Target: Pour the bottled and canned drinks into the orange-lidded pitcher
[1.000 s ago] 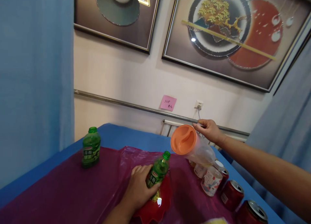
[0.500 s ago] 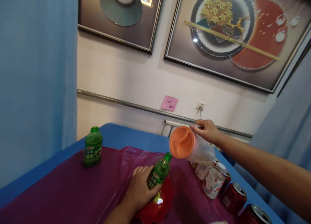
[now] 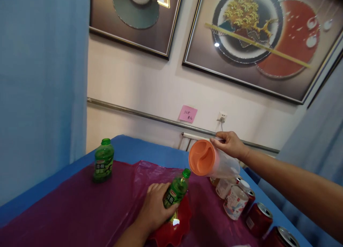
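My left hand (image 3: 155, 207) is wrapped around a green plastic bottle (image 3: 177, 189), which leans to the right over a scalloped red plate (image 3: 179, 225). The bottle has no cap that I can make out. By its handle, my right hand (image 3: 232, 145) grips a clear plastic pitcher (image 3: 225, 166) with an orange lid (image 3: 200, 157). Tipped on its side, the pitcher points its lid to the left, just above and right of the bottle's mouth. No stream of liquid can be made out between them.
Another green bottle (image 3: 103, 161) stands at the left on the purple plastic sheet (image 3: 80, 200). At the right are labelled clear bottles (image 3: 235, 202) and several red cans (image 3: 258, 220). A blue cloth (image 3: 150, 150) covers the table, and a metal rail (image 3: 139, 113) runs along the wall.
The pitcher's base has risen slightly, and the view has shifted a little. Both hands keep their holds.
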Available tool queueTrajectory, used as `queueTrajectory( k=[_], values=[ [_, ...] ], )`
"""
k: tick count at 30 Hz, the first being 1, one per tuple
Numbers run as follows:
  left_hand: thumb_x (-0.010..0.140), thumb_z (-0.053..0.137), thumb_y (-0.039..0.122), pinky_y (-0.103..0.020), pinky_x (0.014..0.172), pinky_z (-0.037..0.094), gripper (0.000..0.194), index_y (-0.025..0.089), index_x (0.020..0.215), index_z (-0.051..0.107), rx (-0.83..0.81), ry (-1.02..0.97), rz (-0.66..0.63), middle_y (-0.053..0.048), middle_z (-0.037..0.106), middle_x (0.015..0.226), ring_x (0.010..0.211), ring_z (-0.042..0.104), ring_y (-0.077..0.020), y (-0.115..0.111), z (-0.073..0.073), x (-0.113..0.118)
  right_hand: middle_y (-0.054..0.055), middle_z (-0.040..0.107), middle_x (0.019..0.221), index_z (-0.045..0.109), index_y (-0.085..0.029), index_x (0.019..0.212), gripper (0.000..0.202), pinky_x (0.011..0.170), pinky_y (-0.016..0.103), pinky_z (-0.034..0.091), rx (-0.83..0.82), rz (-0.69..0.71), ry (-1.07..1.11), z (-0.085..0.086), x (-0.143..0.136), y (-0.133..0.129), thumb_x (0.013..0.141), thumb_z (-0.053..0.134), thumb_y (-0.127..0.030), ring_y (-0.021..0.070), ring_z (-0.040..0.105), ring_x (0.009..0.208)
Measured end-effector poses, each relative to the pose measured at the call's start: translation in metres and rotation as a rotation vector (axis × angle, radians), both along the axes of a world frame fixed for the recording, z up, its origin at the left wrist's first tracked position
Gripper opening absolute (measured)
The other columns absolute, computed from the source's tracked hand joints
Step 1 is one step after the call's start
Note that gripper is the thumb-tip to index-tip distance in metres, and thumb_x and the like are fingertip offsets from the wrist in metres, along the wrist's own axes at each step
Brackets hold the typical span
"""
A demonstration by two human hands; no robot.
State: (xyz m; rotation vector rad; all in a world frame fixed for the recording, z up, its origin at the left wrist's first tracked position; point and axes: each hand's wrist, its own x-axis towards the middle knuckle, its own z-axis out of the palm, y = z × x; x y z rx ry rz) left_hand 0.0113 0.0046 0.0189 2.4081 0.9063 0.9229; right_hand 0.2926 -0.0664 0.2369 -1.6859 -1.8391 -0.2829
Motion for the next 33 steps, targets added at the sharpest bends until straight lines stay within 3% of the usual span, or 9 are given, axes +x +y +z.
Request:
queueTrajectory(
  k=[17,33],
  values=[
    [0.072,0.074,0.033,-0.044,0.096,0.041,0.037,0.021,0.107,0.068,-0.007,0.035,-0.01,-0.008,0.073,0.108,0.102,0.063,-0.0296,-0.001,0.0016,0.0,-0.006,0.029,0.051,0.03,-0.024,0.055,0.047,0.048,0.025,0.021,-0.011,0.003,-0.074,0.0052,-0.0049,0.0018,0.082,0.055,-0.053,0.009,0.026,0.05],
    [0.071,0.075,0.032,-0.044,0.097,0.042,0.043,0.021,0.112,0.067,-0.018,0.036,-0.012,-0.008,0.073,0.108,0.102,0.064,-0.0292,-0.0005,0.0007,0.0004,-0.006,0.029,0.052,0.031,-0.024,0.055,0.046,0.048,0.025,0.022,-0.02,0.007,-0.094,0.0063,-0.0066,0.0012,0.082,0.055,-0.051,0.0092,0.028,0.05]
  ],
)
